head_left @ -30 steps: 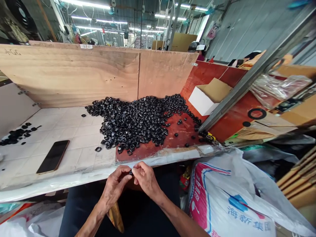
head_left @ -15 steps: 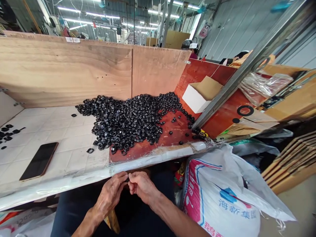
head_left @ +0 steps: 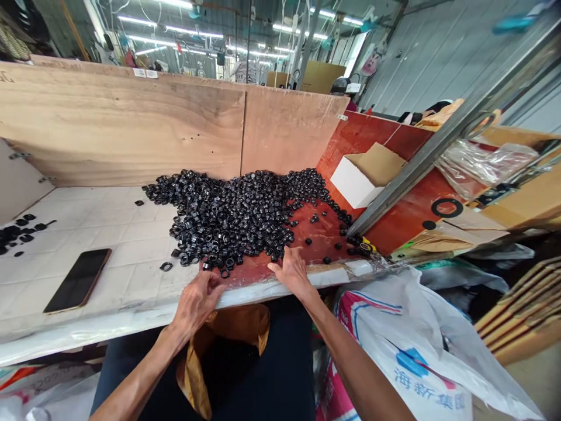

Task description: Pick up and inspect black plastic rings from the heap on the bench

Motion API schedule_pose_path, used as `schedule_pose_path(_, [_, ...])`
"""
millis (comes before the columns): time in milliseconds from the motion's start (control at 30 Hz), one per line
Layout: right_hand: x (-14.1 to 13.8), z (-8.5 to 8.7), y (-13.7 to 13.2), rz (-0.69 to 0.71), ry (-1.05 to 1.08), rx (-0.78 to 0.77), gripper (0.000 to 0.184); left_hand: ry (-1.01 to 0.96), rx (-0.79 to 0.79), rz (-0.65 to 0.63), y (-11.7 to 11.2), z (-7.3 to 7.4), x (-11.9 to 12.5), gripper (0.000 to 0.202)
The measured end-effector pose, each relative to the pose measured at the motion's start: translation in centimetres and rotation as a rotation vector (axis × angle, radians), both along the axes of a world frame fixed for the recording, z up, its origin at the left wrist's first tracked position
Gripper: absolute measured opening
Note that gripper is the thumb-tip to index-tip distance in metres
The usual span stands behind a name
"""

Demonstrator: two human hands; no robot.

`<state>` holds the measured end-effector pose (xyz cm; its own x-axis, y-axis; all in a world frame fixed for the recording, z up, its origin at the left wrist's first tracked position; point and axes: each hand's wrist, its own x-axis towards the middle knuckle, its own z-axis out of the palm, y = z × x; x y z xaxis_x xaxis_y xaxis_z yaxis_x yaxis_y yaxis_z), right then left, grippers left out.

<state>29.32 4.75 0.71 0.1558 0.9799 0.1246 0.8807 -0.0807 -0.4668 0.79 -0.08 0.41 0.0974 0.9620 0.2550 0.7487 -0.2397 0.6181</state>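
A large heap of small black plastic rings (head_left: 236, 216) lies on the table against the wooden back board. My left hand (head_left: 198, 297) is over the table's front edge, just short of the nearest rings, its thumb apart from the fingers and no ring visible in it. My right hand (head_left: 291, 272) reaches to the heap's front right edge, index finger and thumb spread, the fingertips close to the rings there; whether they touch one I cannot tell. Between my forearms, an orange-brown bag (head_left: 245, 324) gapes on my lap, its inside dark.
A phone (head_left: 79, 280) lies on the pale tabletop at left, near more black pieces (head_left: 21, 231). An open white box (head_left: 356, 180) stands at the right behind a slanted metal post (head_left: 407, 158). A white woven sack (head_left: 394, 327) and folded cardboard (head_left: 521, 298) are at lower right.
My hands were together above my lap, fingertips meeting. They have parted and moved forward to the table edge, the right one as far as the heap. The lap bag has come into view.
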Motion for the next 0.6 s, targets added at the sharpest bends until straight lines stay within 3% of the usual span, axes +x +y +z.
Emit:
schedule_pose_path(133, [-2.2,-2.5,1.7,0.132,0.103,0.082,0.049,0.03,0.02,0.103,2.1,-2.1,1.2,0.025])
schedule_pose_path(267, [-5.2,-4.2,1.3,0.172,0.17,0.218,0.05,0.105,0.092,0.13,2.2,-2.8,1.6,0.026])
schedule_pose_path(500, [-5.6,-4.6,0.0,0.208,0.272,0.371,0.058,0.118,0.168,0.076,1.7,-2.8,1.2,0.016])
schedule_pose_path(600, [-5.1,-4.4,-0.9,0.193,0.296,0.386,0.037,0.069,0.134,0.049,1.3,-2.6,1.1,0.015])
